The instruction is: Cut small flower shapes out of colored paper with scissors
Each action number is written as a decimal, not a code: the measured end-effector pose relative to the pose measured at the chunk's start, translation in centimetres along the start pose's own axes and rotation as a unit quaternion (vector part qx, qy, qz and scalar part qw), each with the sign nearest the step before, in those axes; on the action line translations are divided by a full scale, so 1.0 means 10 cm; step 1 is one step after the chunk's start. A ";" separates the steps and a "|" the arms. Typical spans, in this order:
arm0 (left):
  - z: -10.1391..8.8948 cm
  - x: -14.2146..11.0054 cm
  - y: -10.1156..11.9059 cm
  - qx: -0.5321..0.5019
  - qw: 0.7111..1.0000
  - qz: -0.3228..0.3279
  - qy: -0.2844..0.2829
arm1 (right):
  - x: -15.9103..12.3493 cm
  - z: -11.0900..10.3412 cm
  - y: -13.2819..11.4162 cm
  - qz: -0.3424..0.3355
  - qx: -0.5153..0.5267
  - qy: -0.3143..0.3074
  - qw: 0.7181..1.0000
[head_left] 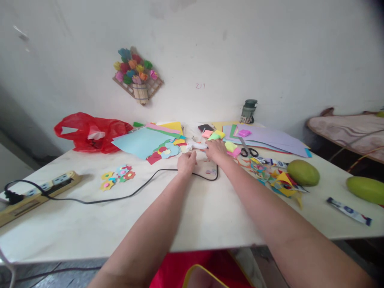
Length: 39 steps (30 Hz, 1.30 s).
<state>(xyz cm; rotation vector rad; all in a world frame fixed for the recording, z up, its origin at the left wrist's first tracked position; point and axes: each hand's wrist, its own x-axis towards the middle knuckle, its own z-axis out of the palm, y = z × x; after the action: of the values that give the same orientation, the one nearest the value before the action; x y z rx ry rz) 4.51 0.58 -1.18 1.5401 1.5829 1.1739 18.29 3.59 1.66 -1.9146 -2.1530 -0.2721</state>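
- Both arms reach far across the tabletop (pixel 90 224); the right hand (pixel 215 151) lies on a white glue gun (pixel 196 146), its grip closed over the rear of the tool, though how firmly the fingers wrap it cannot be told from here
- The left hand (pixel 186 163) rests just beside it with fingers curled, nothing clearly in its grip; it sits on or touching the black cord (pixel 120 197), which runs left to a power strip (pixel 36 192)
- The glue gun lies near the far middle of the tabletop, touching a heap of cut paper flowers (pixel 166 151) and a blue paper sheet (pixel 141 142)
- To lift it well, I judge the right hand should keep the nozzle turned away from the paper and from the left fingers; the left hand can hold the cord slack so it does not sweep the small paper flowers (pixel 117 176) nearer the front
- Scissors (pixel 249 151), paper scraps (pixel 276 178) and two green mangoes (pixel 303 173) lie to the right; best kept apart from the cord
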 end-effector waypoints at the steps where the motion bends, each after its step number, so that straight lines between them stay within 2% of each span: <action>1: -0.01 -0.02 0.02 0.032 0.999 -0.006 0.005 | 0.04 -0.01 -0.01 -0.005 -0.010 -0.014 1.000; 7: -0.04 -0.13 0.14 0.122 0.992 -0.031 0.024 | 0.23 -0.04 -0.10 -0.041 -0.068 -0.083 0.993; 11: -0.05 -0.14 0.16 0.155 0.986 -0.052 0.022 | 0.31 -0.10 -0.14 -0.054 -0.079 -0.108 0.990; 17: -0.11 -0.11 0.16 0.170 0.981 -0.083 0.031 | 0.48 -0.28 -0.18 -0.019 -0.043 -0.131 0.990; 22: -0.11 -0.10 0.14 0.187 0.979 -0.075 0.038 | 0.52 -0.24 -0.23 0.012 -0.027 -0.135 0.990; 26: -0.09 -0.11 0.11 0.198 0.978 -0.049 0.053 | 0.44 -0.14 -0.26 0.027 0.005 -0.121 0.992; 31: -0.07 -0.09 0.11 0.212 0.976 -0.012 0.057 | 0.41 -0.13 -0.13 0.032 0.063 -0.154 0.986; 35: -0.04 -0.01 0.16 0.248 0.966 0.022 0.072 | 0.51 -0.16 0.07 0.067 0.042 -0.109 0.991; 39: 0.00 0.11 0.24 0.317 0.941 0.100 0.061 | 0.61 -0.09 0.20 0.023 0.011 -0.088 0.996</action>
<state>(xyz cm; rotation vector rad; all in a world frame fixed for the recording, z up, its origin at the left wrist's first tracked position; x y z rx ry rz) 5.39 1.43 1.19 2.1048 2.0575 0.9138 19.64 9.29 4.27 -2.0412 -2.2057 -0.0737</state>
